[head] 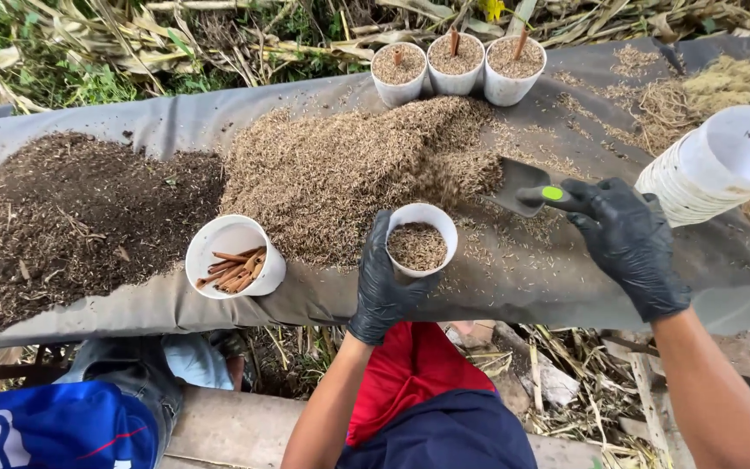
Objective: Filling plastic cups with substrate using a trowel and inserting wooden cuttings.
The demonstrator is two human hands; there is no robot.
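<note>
Left hand [384, 287]: black-gloved fingers are wrapped around a small white cup [422, 241], partly filled with husk mix, held at frame centre near the table's front edge.
Right hand [631, 243]: gloved fingers are closed on the handle of a dark trowel [523, 187], its blade set against the light brown husk pile [349, 169].
Open room: bare grey sheet [523, 278] is seen below the trowel, right of the cup.
Left of centre: a white cup of brown stick cuttings [234, 258] sits at the front edge; a dark soil pile [71, 217] lies beyond.
Upper centre: three filled cups [455, 62] are lined along the far edge.
Right edge: a stack of empty white cups [722, 165] lies tilted.
</note>
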